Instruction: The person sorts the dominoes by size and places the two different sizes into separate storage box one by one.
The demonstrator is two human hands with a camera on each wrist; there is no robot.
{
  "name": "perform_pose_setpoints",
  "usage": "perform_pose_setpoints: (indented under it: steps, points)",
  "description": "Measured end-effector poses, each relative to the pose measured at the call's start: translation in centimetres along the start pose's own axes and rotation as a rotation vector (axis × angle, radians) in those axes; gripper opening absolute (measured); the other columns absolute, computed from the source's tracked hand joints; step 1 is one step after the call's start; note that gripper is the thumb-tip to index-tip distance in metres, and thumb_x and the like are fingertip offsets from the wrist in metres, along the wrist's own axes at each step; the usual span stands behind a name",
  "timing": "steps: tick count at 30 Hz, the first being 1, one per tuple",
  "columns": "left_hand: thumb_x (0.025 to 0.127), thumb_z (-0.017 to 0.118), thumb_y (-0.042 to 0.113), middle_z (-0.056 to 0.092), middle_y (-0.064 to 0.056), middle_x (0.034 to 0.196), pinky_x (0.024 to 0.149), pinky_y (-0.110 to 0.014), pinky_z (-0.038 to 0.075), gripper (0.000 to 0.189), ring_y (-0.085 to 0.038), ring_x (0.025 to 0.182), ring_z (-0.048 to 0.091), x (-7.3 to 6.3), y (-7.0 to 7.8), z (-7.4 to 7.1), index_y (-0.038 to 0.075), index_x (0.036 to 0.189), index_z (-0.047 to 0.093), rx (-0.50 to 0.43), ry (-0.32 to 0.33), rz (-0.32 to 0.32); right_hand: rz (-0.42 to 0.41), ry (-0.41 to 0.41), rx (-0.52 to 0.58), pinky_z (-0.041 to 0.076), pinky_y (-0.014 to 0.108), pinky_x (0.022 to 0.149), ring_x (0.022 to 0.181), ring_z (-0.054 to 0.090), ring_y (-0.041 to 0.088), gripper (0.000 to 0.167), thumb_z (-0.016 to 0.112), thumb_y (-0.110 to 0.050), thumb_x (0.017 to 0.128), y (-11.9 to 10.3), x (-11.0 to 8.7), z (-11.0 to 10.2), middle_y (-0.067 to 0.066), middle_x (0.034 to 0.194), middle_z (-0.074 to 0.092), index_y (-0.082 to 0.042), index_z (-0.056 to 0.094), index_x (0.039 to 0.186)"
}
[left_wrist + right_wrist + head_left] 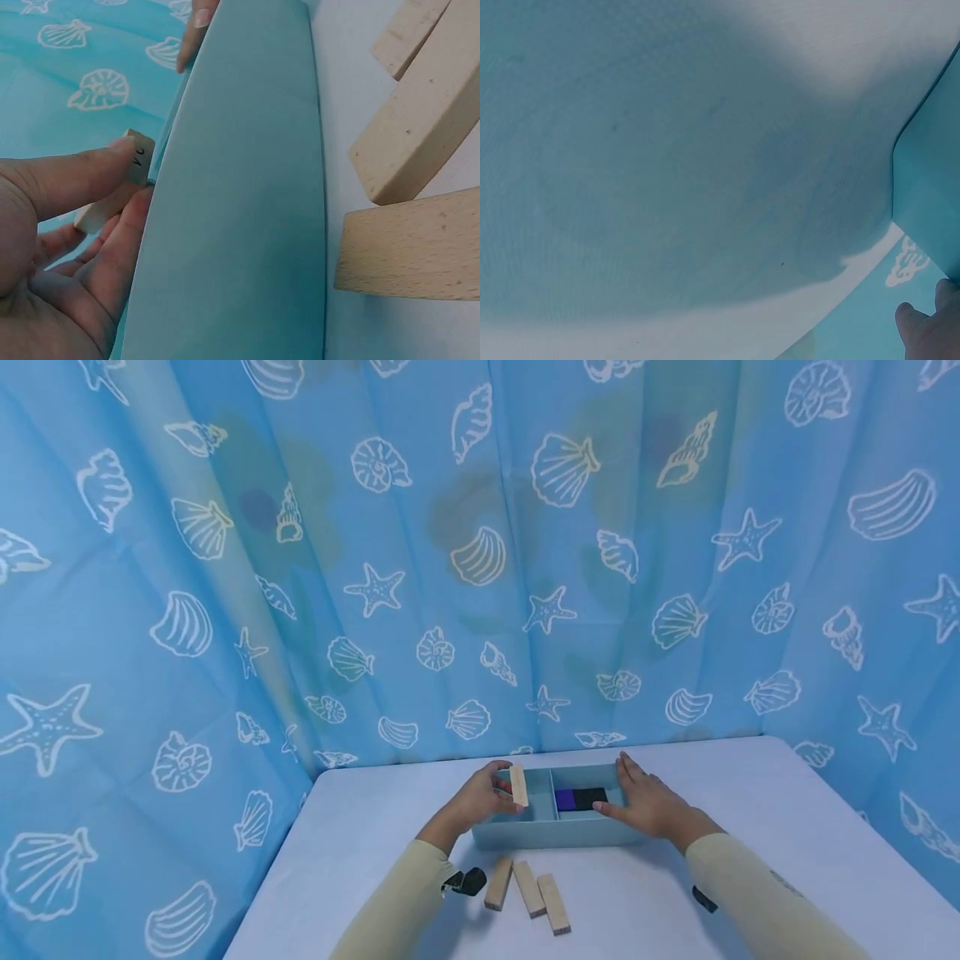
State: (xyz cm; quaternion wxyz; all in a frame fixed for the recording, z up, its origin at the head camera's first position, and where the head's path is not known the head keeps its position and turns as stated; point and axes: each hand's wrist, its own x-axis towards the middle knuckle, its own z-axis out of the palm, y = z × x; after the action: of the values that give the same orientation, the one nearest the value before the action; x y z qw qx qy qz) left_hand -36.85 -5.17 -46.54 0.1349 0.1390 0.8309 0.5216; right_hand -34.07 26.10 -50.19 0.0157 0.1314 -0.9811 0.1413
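Note:
My left hand (480, 797) pinches a wooden block (518, 785) between thumb and fingers, over the left end of a blue-grey box (558, 835). In the left wrist view, the end of this wooden block (139, 157) bears dark marks and sits right beside the rim. A bit of red (504, 786) shows behind those fingers, mostly hidden. My right hand (656, 802) rests on the box's right end, fingers extended toward the back corner and thumb over the right compartment. That compartment holds a purple piece (565, 800) and a black piece (589, 798), side by side.
Three wooden blocks lie on the white table (360, 860) in front of the box: a left block (498, 883), a middle block (529, 889) and a right block (553, 904). A divider (554, 793) splits the box. Behind the table hangs a blue shell-patterned curtain (420, 568).

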Motion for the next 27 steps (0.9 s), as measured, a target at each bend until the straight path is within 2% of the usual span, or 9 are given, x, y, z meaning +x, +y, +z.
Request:
perform_pose_setpoints:
  steps: [6, 11, 15, 21, 23, 27]
  points:
    - [0.076, 0.083, 0.004, 0.057, -0.009, 0.102, 0.076, -0.036, 0.053, 0.080, -0.022, 0.086, 0.061, 0.0, -0.5, 0.2, 0.009, 0.142, 0.040, -0.021, -0.057, -0.005, -0.003, -0.003, 0.002, 0.020, 0.061, 0.110, 0.142, 0.013, 0.047, 0.117, 0.034, -0.082, 0.084, 0.2, -0.4, 0.8, 0.028, 0.158, 0.006, 0.012, 0.011, 0.150]
    - [0.077, 0.082, 0.005, 0.058, -0.010, 0.101, 0.076, -0.039, 0.054, 0.076, -0.023, 0.085, 0.060, 0.3, -0.5, 0.3, 0.008, 0.142, 0.042, -0.044, -0.087, -0.035, -0.016, 0.018, -0.004, 0.021, 0.061, 0.109, 0.141, 0.016, 0.047, 0.115, 0.035, -0.081, 0.085, 0.1, -0.3, 0.4, 0.028, 0.157, 0.008, 0.012, 0.014, 0.150]
    - [0.079, 0.082, 0.009, 0.059, -0.010, 0.099, 0.076, -0.037, 0.055, 0.077, -0.021, 0.084, 0.061, 0.8, -0.3, 0.3, 0.003, 0.144, 0.041, -0.024, -0.117, -0.058, -0.010, 0.020, -0.010, 0.021, 0.060, 0.110, 0.142, 0.016, 0.046, 0.115, 0.035, -0.081, 0.085, 0.0, -0.1, 0.0, 0.028, 0.158, 0.007, 0.012, 0.013, 0.150]
    - [0.080, 0.080, 0.009, 0.060, -0.011, 0.104, 0.086, -0.038, 0.053, 0.075, -0.021, 0.093, 0.063, 1.5, 0.1, 0.7, -0.004, 0.142, 0.040, -0.020, -0.186, -0.105, 0.000, 0.012, 0.004, 0.020, 0.061, 0.110, 0.142, 0.015, 0.047, 0.113, 0.038, -0.078, 0.087, 0.0, 0.0, 0.1, 0.028, 0.158, 0.006, 0.012, 0.012, 0.150]
    - [0.080, 0.080, 0.008, 0.061, -0.011, 0.107, 0.089, -0.040, 0.052, 0.074, -0.022, 0.097, 0.062, 1.7, 0.1, 1.0, -0.005, 0.141, 0.041, -0.036, -0.194, -0.128, -0.007, 0.020, 0.005, 0.020, 0.062, 0.109, 0.141, 0.016, 0.048, 0.113, 0.038, -0.078, 0.087, 0.0, 0.0, 0.2, 0.029, 0.157, 0.007, 0.013, 0.013, 0.149]
    - [0.079, 0.081, 0.010, 0.063, -0.009, 0.107, 0.095, -0.045, 0.048, 0.072, -0.023, 0.100, 0.062, 2.0, -0.1, 1.5, -0.004, 0.139, 0.044, -0.009, -0.193, -0.153, -0.001, 0.021, -0.003, 0.021, 0.061, 0.109, 0.141, 0.015, 0.047, 0.117, 0.035, -0.083, 0.084, 0.0, 0.0, 0.5, 0.028, 0.157, 0.007, 0.012, 0.014, 0.150]
